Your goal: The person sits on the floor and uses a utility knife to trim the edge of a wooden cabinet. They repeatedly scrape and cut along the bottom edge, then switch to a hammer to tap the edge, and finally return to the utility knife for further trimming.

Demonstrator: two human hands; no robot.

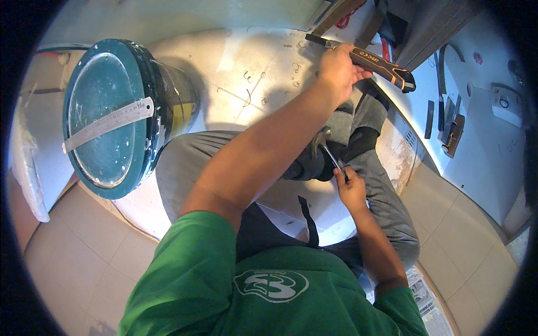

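Note:
My left arm reaches across to the upper middle, where my left hand (337, 70) is wrapped round a long black tool with orange stripes (381, 68). Its thick handle points right and a narrow dark end sticks out to the left; I cannot make out its exact kind. Lower down, over my crossed legs, my right hand (352, 189) is closed on the handle of a hammer (332, 154). The hammer's metal head points up and away, close to my dark shoe. The two tools are apart.
At the left stands a paint-spattered bucket (174, 95) with a green lid (106, 151) and a steel ruler (115, 120) on it. Dark curled scraps (247, 75) lie on the tiles. On the right, a white panel (476, 168) bears dark strips (430, 120) and a brown-handled tool (455, 136).

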